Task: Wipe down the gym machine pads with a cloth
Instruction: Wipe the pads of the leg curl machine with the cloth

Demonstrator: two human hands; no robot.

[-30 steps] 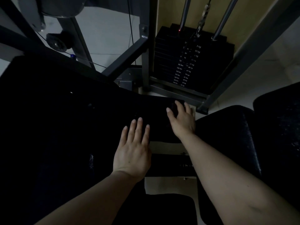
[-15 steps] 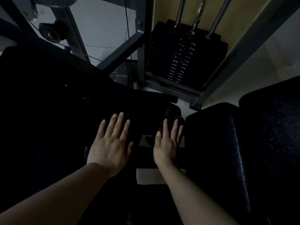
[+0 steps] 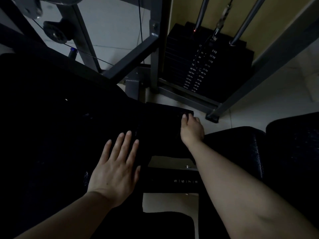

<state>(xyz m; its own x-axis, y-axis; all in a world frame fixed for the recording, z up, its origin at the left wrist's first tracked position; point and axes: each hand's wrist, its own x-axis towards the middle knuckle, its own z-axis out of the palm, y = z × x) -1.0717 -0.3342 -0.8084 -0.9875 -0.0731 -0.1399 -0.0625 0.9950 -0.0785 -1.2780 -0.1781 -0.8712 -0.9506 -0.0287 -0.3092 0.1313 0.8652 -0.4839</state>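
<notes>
Bracing flat on the big dark pad (image 3: 51, 135), the left hand (image 3: 114, 171) lies with its fingers straight and slightly fanned, holding nothing; judging by the posture, it steadies the person's lean while the other arm reaches. The right hand (image 3: 191, 130) is stretched further out, its fingers curled down over the far corner of the narrower black pad (image 3: 162, 121) beyond the left fingertips. A dark cloth (image 3: 187, 112) seems to be bunched under those curled fingers, but it is black on black in this light, so its outline cannot be told for sure. If it is there, the grip suits a wiping stroke along the pad's far edge, which looks like the step in hand.

Below the right wrist a black adjustment bar (image 3: 172, 181) printed with numbers crosses a gap where pale floor shows. To the right of the right forearm sit two more black upholstered pads (image 3: 284, 152), faintly glossy and textured, apparently not being wiped now. Beyond the right fingertips stands the weight stack (image 3: 202, 66) with its guide rods and cable, inside a grey steel frame (image 3: 155, 49). The room is dim, with pale tiled floor (image 3: 259, 107) and a yellowish wall behind the stack.
</notes>
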